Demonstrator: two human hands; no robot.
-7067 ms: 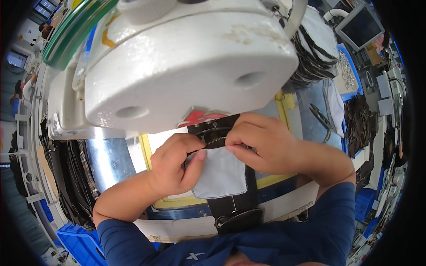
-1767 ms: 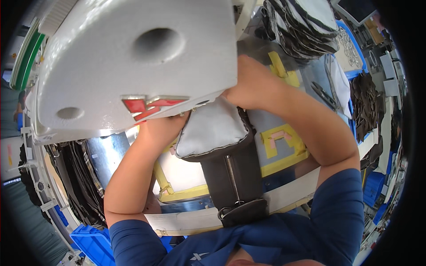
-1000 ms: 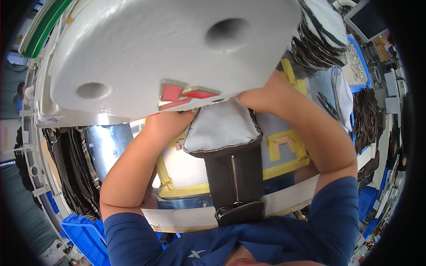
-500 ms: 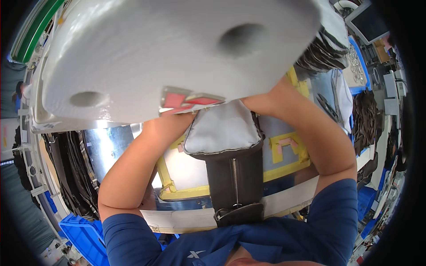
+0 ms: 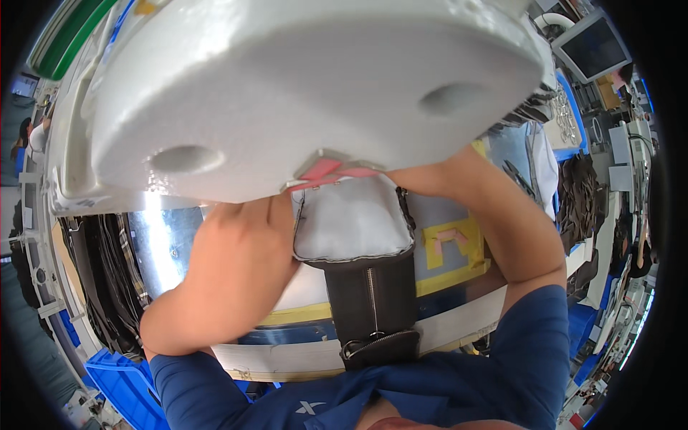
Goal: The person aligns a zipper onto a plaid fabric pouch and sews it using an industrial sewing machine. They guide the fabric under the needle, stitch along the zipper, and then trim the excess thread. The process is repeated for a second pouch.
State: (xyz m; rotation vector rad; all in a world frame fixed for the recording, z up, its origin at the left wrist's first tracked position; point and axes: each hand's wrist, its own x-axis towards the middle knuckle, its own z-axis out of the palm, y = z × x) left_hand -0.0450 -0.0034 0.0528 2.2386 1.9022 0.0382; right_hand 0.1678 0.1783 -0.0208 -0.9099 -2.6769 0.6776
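Note:
A dark bag (image 5: 371, 301) with a pale grey lining (image 5: 351, 222) turned outward lies under the white head of a sewing machine (image 5: 301, 93). A metal zipper runs down its dark strip to a small zipped pouch (image 5: 380, 349) near my chest. My left hand (image 5: 244, 240) is closed at the left edge of the lining, its back toward me and its fingertips hidden behind the bag's edge. From the right, my right hand (image 5: 423, 175) reaches in at the far right corner of the lining; the machine head covers its fingers.
Yellow tape (image 5: 459, 276) marks the metal work surface. Stacked dark pieces (image 5: 107, 279) hang at the left above a blue bin (image 5: 125, 387). Scissors (image 5: 517, 175), dark strips (image 5: 579, 193), a tray of metal parts (image 5: 566, 118) and a screen (image 5: 593, 46) stand at the right.
My left hand has come out from behind the machine head toward me, along the bag's left edge. The right arm stays nearly in place. The view has shifted slightly.

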